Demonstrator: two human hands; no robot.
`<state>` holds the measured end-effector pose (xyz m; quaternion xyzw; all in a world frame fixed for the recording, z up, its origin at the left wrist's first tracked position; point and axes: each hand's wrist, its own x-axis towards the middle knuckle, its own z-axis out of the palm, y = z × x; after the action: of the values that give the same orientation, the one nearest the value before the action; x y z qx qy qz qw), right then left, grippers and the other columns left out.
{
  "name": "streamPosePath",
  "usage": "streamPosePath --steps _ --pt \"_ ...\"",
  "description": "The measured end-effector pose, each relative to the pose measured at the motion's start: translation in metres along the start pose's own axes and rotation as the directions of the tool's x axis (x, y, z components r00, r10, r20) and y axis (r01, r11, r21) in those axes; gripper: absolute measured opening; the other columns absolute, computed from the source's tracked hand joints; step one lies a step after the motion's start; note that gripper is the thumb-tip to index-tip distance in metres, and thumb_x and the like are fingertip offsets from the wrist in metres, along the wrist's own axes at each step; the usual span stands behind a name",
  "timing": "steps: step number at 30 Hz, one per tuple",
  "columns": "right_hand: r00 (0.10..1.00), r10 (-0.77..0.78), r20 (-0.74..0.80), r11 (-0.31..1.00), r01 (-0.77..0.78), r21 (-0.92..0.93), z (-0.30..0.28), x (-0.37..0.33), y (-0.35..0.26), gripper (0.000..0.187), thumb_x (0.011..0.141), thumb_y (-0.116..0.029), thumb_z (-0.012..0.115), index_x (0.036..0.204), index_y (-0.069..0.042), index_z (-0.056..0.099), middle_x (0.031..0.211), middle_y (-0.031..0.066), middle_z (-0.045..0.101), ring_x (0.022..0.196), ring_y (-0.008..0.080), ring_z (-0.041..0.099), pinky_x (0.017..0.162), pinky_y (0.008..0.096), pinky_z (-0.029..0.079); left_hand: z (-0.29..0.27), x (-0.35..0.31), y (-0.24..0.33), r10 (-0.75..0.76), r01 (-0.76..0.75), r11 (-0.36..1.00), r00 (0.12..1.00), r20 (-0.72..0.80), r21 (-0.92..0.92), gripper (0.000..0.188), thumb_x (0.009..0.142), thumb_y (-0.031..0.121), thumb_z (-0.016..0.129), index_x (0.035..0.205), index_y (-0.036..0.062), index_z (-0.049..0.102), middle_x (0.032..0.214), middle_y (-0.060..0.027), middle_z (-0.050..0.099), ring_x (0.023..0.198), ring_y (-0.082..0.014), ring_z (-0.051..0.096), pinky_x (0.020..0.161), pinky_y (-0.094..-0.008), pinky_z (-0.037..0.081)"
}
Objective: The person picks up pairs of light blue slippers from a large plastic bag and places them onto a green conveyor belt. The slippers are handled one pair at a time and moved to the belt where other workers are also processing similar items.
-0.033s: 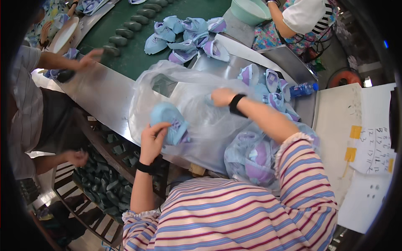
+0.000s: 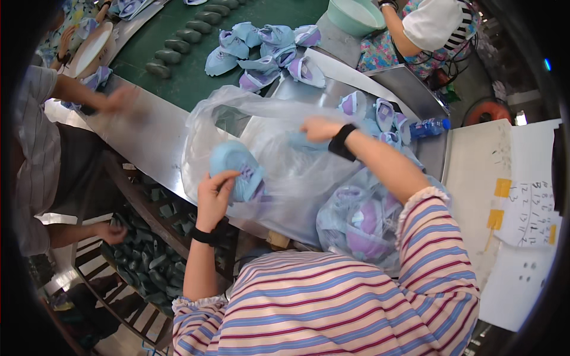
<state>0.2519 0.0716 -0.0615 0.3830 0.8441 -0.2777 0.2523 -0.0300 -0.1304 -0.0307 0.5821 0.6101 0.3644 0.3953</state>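
Light-blue shoe upper (image 2: 236, 170) clamped in left hand (image 2: 214, 193), held at mouth of clear plastic bag (image 2: 285, 172). Right hand (image 2: 317, 128) closed on bag film. Second bag (image 2: 362, 222) already filled; loose uppers (image 2: 267, 50) remaining on green belt (image 2: 178, 77).

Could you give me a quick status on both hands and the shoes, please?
Left hand shut on light blue shoe. Right hand gripping clear plastic bag. More shoes bagged by right sleeve. Nothing obstructing.
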Motion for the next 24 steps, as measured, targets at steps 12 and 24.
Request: streamPosePath --steps 12,24 --pt "0.931 -0.232 -0.281 0.197 0.328 0.924 -0.068 -0.087 -0.04 0.036 0.086 -0.007 0.051 0.122 -0.001 0.045 0.098 0.0042 0.06 0.084 0.0128 0.06 0.072 0.0285 0.051 -0.016 0.022 0.042 0.093 -0.119 0.984 0.978 -0.186 -0.134 0.023 0.091 0.016 0.051 0.103 0.0013 0.064 0.094 -0.0047 0.065 0.085 -0.0124 0.054 0.085 -0.0273 0.039" --pt "0.831 0.472 -0.295 -0.267 0.454 0.85 -0.076 -0.025 0.03 0.031 0.087 -0.006 0.048 0.117 0.002 0.044 0.102 0.0123 0.059 0.096 0.0232 0.057 0.088 0.0387 0.045 -0.106 0.066 0.015 0.023 -0.24 0.949 0.697 -0.716 -0.204 0.021 0.082 0.008 0.06 0.101 0.0 0.063 0.095 -0.0058 0.062 0.088 -0.0131 0.053 0.081 -0.0259 0.042"
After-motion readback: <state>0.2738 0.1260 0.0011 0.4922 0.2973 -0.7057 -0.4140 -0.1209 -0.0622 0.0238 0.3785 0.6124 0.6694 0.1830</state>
